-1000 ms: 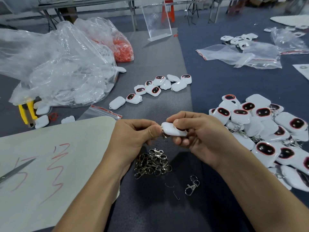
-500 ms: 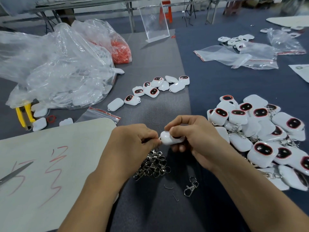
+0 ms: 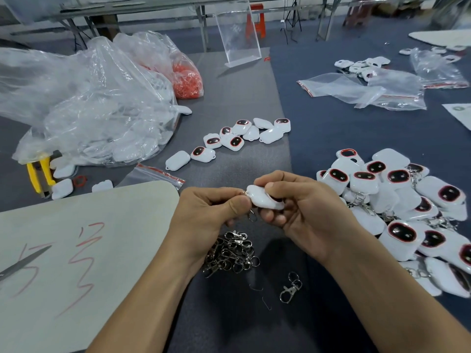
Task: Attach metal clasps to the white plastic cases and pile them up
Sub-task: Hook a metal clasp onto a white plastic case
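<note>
Hands: two, left hand [image 3: 206, 217] and right hand [image 3: 305, 215].
Held case [image 3: 265, 201]: one.
Held clasp [image 3: 252, 215]: one.
Loose cases [image 3: 232, 142], centre of surface [image 3: 239, 93]: ten.
Finished pile [image 3: 397, 200], right edge: overlapping, uncountable.
Clasp heap [image 3: 229, 253]: tangled, uncountable.
Separate clasp [image 3: 290, 289]: one.
Pliers [image 3: 38, 171]: one.
Scissors [image 3: 23, 261]: one.

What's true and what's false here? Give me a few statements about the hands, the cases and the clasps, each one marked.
1. The right hand holds a white case. True.
2. The left hand is empty. False: it pinches a metal clasp at the case's end.
3. A heap of loose clasps lies nearer the person than the hands. True.
4. The pile of finished cases sits left of the hands. False: it lies to their right.
</note>
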A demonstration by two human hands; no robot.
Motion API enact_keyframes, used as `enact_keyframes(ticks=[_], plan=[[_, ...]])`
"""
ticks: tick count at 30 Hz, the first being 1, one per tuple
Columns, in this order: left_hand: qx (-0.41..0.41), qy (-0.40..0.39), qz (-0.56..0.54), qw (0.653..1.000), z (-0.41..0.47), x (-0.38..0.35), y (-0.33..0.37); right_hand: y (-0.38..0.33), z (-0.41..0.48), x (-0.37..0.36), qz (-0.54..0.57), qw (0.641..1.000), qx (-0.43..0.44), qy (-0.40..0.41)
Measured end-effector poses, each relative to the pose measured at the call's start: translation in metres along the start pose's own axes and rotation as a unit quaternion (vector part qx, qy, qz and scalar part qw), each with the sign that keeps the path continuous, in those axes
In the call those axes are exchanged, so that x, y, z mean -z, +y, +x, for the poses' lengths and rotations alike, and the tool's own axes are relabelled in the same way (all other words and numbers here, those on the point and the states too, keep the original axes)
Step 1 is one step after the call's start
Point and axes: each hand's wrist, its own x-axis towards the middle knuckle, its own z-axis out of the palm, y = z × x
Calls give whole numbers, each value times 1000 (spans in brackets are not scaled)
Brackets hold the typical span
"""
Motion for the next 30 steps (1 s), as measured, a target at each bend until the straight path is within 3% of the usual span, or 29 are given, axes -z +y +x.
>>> enact_keyframes(ticks=[4, 7, 10, 12, 13, 15, 17, 18, 24, 30], plan=[[-93, -3, 199, 976, 1, 9, 1, 4, 0, 2, -82, 995, 47, 30], [-148, -9, 382, 912, -3, 11, -4, 10, 1, 0, -173, 978, 100, 65], [-196, 4, 537, 820, -4, 7, -5, 20, 1, -4, -305, 931, 175, 96], [-200, 20, 570, 796, -3, 7, -5, 23, 0, -7, -354, 907, 201, 112], [-193, 29, 559, 806, -3, 8, -6, 23, 0, -7, -343, 911, 200, 114], [-151, 52, 458, 875, -4, 7, -7, 18, 1, -8, -241, 951, 161, 112], [-80, 52, 261, 961, -1, 5, -5, 12, 2, -7, -95, 987, 85, 97], [-41, 45, 172, 983, 0, 4, -4, 10, 3, -6, -41, 994, 55, 84], [37, 27, -19, 999, 1, -2, -5, 7, 7, -2, -1, 1000, 23, 21], [35, -11, -50, 998, 0, -4, -1, 7, 6, 0, 10, 1000, 13, -17]])
